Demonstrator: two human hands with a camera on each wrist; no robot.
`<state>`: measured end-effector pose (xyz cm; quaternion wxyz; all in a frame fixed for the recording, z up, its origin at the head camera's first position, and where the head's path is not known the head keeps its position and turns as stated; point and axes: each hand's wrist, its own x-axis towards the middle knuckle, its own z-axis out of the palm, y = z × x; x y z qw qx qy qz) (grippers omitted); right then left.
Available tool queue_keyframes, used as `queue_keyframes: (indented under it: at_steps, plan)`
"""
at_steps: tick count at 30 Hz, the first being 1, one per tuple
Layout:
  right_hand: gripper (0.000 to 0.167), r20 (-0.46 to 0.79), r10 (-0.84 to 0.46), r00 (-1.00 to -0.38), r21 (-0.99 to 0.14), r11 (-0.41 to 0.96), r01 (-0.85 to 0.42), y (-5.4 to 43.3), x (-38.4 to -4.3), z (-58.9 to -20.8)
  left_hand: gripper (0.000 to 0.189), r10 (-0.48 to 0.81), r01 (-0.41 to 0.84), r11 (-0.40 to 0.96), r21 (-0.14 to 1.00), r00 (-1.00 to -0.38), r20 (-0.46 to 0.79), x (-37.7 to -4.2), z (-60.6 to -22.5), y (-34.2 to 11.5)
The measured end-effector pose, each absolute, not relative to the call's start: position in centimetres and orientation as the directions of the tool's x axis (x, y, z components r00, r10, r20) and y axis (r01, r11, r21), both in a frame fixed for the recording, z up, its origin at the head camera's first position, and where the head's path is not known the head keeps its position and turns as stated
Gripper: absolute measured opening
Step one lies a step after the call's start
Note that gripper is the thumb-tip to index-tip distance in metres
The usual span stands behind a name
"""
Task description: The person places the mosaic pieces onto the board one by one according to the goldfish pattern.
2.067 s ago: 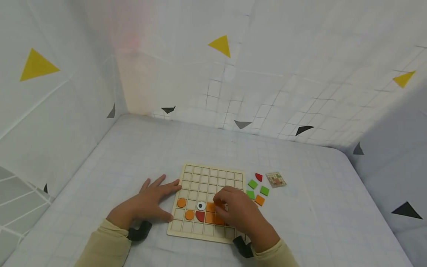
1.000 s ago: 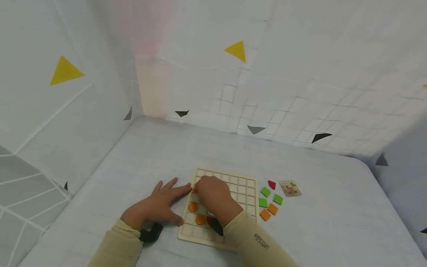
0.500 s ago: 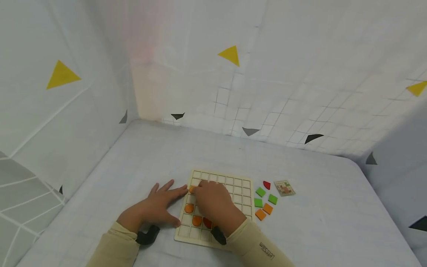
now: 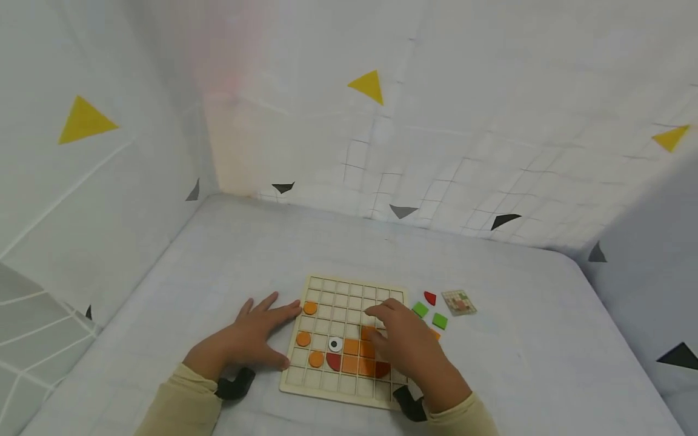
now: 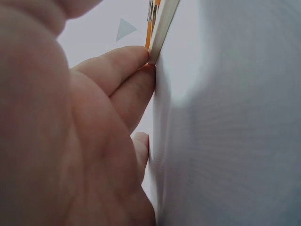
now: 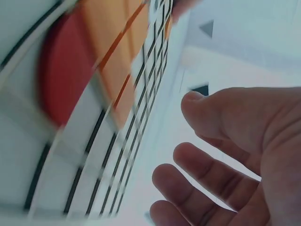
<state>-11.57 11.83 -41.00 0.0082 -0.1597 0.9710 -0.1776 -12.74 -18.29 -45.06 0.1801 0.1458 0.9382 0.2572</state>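
A wooden grid board (image 4: 340,301) lies on the white table. My left hand (image 4: 248,333) is spread at its left edge, fingertips touching the rim (image 5: 162,30) in the left wrist view. Orange discs (image 4: 310,308) sit along the board's left side. Further right are an eye disc (image 4: 335,344), a red quarter-circle tile (image 4: 333,362) and a block of orange square tiles (image 4: 351,347). My right hand (image 4: 411,342) hovers over the board's right side, holding nothing. In the right wrist view its fingers (image 6: 183,186) are loosely bent, apart from a red tile (image 6: 66,70).
Right of the board lie green square tiles (image 4: 440,321), a red quarter-circle tile (image 4: 430,298) and an orange tile (image 4: 435,333) partly hidden by my right hand. A small printed pattern card (image 4: 459,302) lies beyond them. White walls surround the table.
My right hand has let go of an orange disc in the board's upper-left area and moved right, uncovering the orange tiles. My left hand stays at the board's edge.
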Motion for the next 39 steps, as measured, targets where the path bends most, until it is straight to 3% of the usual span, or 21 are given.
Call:
queue_keyframes:
  at_steps: [12, 28, 35, 39]
  plan:
    - [0.031, -0.097, -0.142, -0.985, -0.345, 0.933, -0.1, 16.4, -10.8, -42.1, 0.102, 0.363, 0.178, 0.83, 0.529, -0.893, -0.268, -12.7, -45.1, -18.6]
    - [0.01, -0.131, -0.074, -0.989, -0.373, 0.928, -0.02, 18.6, -10.2, -43.4, 0.103, 0.365, 0.173, 0.82, 0.545, -0.892, -0.267, -12.6, -44.7, -18.7]
    - [0.012, -0.227, -0.07, -0.971, -0.362, 0.932, 0.018, 18.7, -10.3, -43.0, 0.103, 0.382, 0.197, 0.817, 0.541, -0.889, -0.253, -12.7, -44.8, -18.6]
    - [0.016, -0.179, -0.06, -0.982, -0.34, 0.94, 0.005, 18.2, -10.4, -43.0, 0.103, 0.381, 0.187, 0.814, 0.55, -0.887, -0.262, -12.7, -44.8, -18.5]
